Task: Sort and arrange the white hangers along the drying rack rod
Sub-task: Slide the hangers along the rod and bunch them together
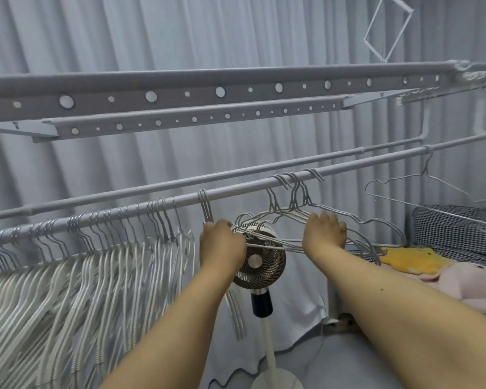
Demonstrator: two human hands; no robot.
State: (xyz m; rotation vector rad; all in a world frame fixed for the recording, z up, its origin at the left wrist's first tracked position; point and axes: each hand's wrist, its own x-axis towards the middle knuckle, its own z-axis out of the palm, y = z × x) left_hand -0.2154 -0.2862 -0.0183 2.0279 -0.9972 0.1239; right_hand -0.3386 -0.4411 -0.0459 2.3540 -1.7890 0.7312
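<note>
Head view: no readable writing. Left hand (222,242) gripped a small hanger group (206,209) hooked on the near rod (236,192). Right hand (324,230) curled over tangled hangers (289,209) right of it. Dense hanger bunch (82,265) hung far left, fan (260,262) behind.

The white hangers (76,279) look like thin wire under a smooth, slightly glossy coating, and the rack rod (236,192) is matt grey metal. Behind hangs soft pleated cloth curtain (152,37); the fan (260,258) has a shiny metallic grille, and the bed (460,228) carries checked woven fabric.
</note>
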